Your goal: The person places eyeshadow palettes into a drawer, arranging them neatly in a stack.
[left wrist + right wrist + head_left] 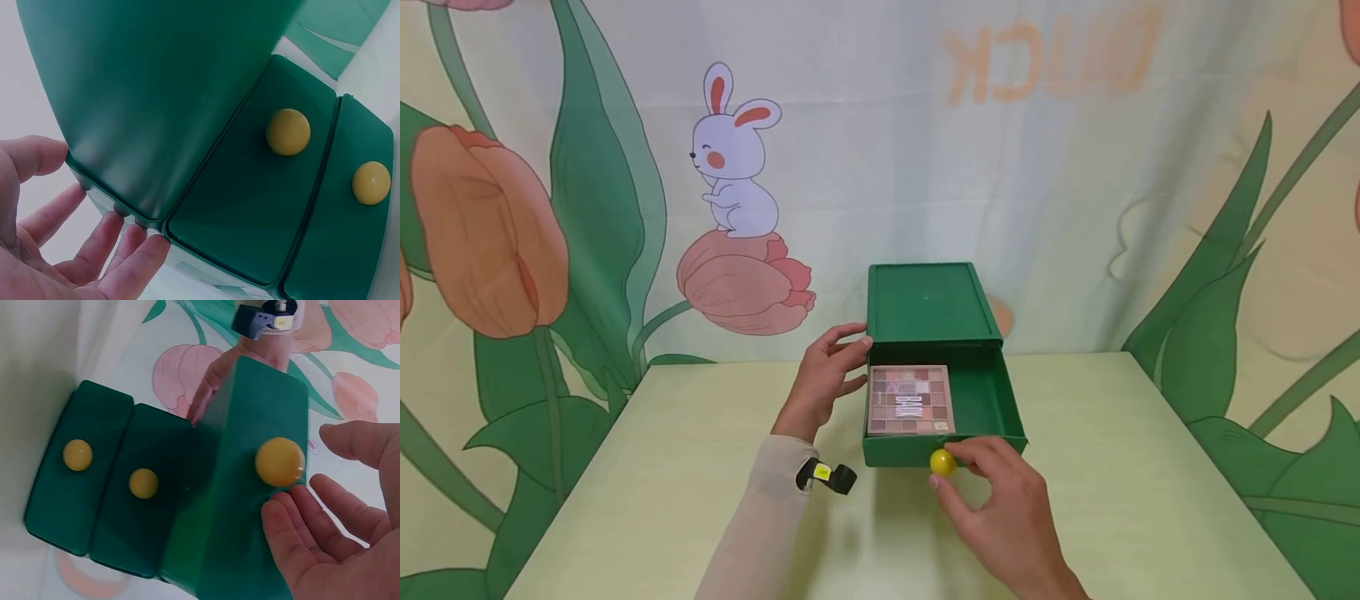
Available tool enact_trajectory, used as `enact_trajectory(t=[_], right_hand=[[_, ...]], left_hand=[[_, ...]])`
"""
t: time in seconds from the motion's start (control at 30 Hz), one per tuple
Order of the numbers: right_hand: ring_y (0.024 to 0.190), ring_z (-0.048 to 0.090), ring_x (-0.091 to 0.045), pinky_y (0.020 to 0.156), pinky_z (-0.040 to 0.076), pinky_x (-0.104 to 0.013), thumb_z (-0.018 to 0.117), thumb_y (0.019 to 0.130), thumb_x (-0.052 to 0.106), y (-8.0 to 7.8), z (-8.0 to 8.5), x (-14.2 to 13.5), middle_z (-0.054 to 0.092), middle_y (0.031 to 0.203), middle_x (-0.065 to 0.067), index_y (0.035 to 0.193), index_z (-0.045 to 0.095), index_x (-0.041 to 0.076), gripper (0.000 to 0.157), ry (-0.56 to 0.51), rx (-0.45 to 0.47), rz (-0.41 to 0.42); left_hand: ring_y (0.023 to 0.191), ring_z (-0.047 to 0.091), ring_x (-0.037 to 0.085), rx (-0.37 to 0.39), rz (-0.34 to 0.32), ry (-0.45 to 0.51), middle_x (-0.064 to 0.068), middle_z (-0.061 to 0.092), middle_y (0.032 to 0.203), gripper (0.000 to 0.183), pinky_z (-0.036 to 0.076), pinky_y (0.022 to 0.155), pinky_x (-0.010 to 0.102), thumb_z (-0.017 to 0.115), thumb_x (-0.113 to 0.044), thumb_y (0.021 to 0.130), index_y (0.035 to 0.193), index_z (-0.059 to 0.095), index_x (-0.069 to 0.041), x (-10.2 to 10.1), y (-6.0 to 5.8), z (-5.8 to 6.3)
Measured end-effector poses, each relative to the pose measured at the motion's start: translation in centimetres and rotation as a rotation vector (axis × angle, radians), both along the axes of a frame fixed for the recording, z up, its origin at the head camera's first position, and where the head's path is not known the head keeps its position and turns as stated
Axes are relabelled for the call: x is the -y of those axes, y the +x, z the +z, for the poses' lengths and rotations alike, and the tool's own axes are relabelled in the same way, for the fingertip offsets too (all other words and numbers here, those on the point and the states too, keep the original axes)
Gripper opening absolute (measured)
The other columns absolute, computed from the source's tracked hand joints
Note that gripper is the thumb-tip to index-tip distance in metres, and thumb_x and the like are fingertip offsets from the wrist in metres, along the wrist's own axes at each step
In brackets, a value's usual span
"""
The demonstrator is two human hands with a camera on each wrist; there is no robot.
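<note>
A green drawer cabinet (928,302) stands with its top drawer (988,400) pulled out. In the drawer's left part lies an eyeshadow palette (910,400) with a clear lid over many small pans. My left hand (826,379) rests against the cabinet's left side, its fingers spread and fairly straight and its thumb at the front edge. Round the yellow knob (942,462) of that drawer is my right hand (1011,500). In the right wrist view its fingertips come close beside the knob (280,462), and the thumb stands apart from it.
Below are two closed drawers with yellow knobs (288,132). The cabinet stands on a pale yellow-green table (1112,467), before a curtain (887,167) printed with tulips and a rabbit. A black strap device (827,473) is on the left wrist.
</note>
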State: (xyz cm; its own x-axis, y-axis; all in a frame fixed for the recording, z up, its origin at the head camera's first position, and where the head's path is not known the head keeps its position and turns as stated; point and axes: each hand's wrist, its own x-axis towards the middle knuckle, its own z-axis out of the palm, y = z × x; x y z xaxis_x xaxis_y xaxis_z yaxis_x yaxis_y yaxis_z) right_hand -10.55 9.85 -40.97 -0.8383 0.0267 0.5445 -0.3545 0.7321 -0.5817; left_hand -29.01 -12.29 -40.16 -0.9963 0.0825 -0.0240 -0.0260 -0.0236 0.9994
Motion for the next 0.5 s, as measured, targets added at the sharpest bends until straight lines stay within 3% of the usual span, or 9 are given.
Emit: enact_trajectory(t=[0.17, 0.5], right_hand=[[0.090, 0.067, -0.007, 0.081, 0.065, -0.027, 0.095, 0.080, 0.019, -0.2, -0.5, 0.3, 0.068, 0.103, 0.008, 0.106, 0.080, 0.015, 0.030, -0.018, 0.057, -0.029], [0.088, 0.069, -0.005, 0.080, 0.064, -0.021, 0.094, 0.079, 0.012, -0.6, -1.2, 0.0, 0.066, 0.099, 0.006, 0.102, 0.080, 0.010, 0.027, -0.054, 0.014, 0.001]], left_hand=[[0.133, 0.065, 0.035, 0.006, 0.008, 0.003, 0.011, 0.063, 0.142, 0.042, 0.058, 0.104, 0.055, 0.071, -0.040, 0.101, 0.141, 0.064, -0.027, 0.1, 0.0, 0.0], [0.134, 0.064, 0.036, 0.002, 0.011, -0.006, 0.012, 0.062, 0.144, 0.044, 0.058, 0.104, 0.055, 0.071, -0.041, 0.101, 0.142, 0.063, -0.027, -0.1, 0.1, 0.1]])
